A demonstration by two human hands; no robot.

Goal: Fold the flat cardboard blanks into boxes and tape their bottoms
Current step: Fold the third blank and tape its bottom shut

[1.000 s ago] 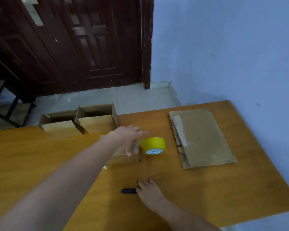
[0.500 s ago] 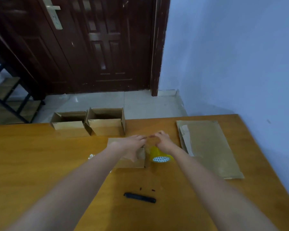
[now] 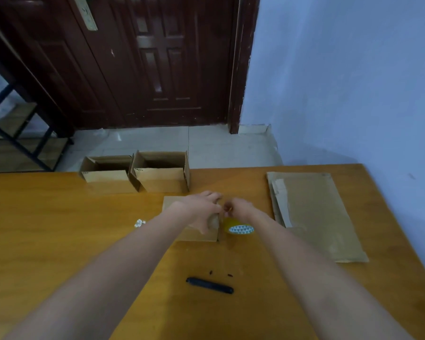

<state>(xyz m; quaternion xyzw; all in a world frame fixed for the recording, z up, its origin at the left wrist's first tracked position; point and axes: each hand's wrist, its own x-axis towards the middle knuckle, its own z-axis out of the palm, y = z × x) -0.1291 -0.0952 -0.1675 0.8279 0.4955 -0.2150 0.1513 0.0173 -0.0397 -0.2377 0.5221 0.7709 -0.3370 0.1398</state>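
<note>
A small folded cardboard box [image 3: 179, 204] lies bottom-up at the table's middle. My left hand [image 3: 201, 209] rests on its right end with fingers spread over the top and side. Right beside the box stands a yellow tape roll [image 3: 238, 227]. My right hand [image 3: 238, 208] is over the roll and pinches something small at its top, apparently the tape end; the fingertips of both hands nearly meet. A stack of flat cardboard blanks [image 3: 312, 212] lies at the right.
Two open folded boxes [image 3: 108, 173] [image 3: 161, 174] stand at the wooden table's [image 3: 59, 229] far edge. A black cutter [image 3: 210, 285] lies near me, a small white scrap [image 3: 140, 223] to the left. A blue wall runs along the right, with a dark door beyond.
My right hand left the black cutter and went forward to the tape roll, where its fingers now pinch at the top. My left hand stayed on the box.
</note>
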